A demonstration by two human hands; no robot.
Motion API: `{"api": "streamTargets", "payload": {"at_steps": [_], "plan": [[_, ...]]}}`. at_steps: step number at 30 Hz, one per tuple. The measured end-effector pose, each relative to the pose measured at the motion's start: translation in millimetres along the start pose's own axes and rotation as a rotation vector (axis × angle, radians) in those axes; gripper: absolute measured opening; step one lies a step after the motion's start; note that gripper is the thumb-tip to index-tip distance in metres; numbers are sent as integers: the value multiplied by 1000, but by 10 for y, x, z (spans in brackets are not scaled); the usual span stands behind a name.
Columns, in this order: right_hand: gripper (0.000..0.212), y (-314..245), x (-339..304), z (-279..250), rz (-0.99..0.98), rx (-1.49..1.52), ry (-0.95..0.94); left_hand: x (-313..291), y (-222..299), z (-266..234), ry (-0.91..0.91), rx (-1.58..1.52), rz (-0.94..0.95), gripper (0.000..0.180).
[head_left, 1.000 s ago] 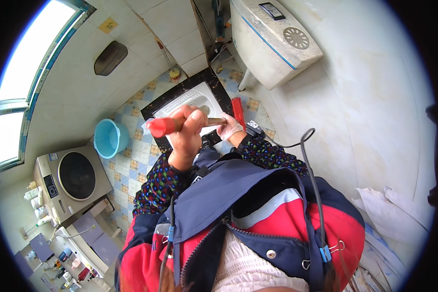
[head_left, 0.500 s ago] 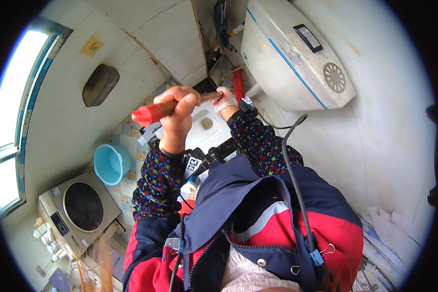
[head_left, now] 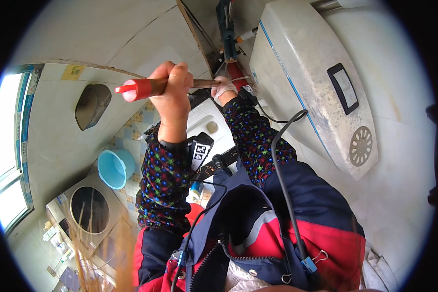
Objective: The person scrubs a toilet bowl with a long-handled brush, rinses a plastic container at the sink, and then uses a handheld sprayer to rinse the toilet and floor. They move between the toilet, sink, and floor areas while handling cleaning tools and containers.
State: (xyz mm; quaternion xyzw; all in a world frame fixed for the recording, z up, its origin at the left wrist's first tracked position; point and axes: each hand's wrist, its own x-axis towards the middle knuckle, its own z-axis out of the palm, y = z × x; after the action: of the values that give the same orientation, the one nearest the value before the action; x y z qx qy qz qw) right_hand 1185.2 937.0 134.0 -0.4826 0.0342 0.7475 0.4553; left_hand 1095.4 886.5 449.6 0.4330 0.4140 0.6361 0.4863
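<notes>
A long brown stick [head_left: 203, 83] with a red cap [head_left: 137, 90] at its near end runs across the view in front of me. My bare left hand [head_left: 174, 95] is wrapped around it just behind the cap. Farther along, my right hand [head_left: 224, 89], in a thin see-through glove, closes on the same stick. Whatever is at the stick's far end is hidden behind that hand. Just past the right hand stands a red object [head_left: 235, 73], and I cannot tell whether it joins the stick. Below the hands lies a white squat toilet [head_left: 212, 127] in the floor.
A bulky white wall unit [head_left: 297, 73] with a blue stripe juts out at the right. Pipes and a dark green tool [head_left: 227, 34] fill the far corner. On the left are a light-blue bucket [head_left: 116, 168], a washing machine [head_left: 90, 209] and a window [head_left: 7, 131].
The stick's red-capped end and my left hand have shifted left and slightly up in the picture. Both hands keep their hold. The view has turned, so the white wall unit appears farther right.
</notes>
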Motion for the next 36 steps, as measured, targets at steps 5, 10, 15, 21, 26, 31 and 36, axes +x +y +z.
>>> {"api": "streamTargets", "payload": {"at_steps": [5,10,15,21,26,31,36], "plan": [[28,369,-308,154,123,53,-91,-34,433,-58,101,-31,-60,27],[20,461,-1038,163,93,199,87,-509,550,-286,-64,-104,77,29],[13,457,-816,215,-184,23,103,-495,193,-629,-54,-204,124,28],[11,1292,-282,295,253,-241,167,-745,311,-1043,343,22,131,30],[14,1569,-884,247,323,-304,163,-1293,811,-1044,366,125,158,30],[19,1456,-1520,350,230,-147,259,-1543,950,-1255,234,-8,205,24],[25,1746,-1246,224,109,-104,370,-1656,565,-1587,255,-30,125,24]]}}
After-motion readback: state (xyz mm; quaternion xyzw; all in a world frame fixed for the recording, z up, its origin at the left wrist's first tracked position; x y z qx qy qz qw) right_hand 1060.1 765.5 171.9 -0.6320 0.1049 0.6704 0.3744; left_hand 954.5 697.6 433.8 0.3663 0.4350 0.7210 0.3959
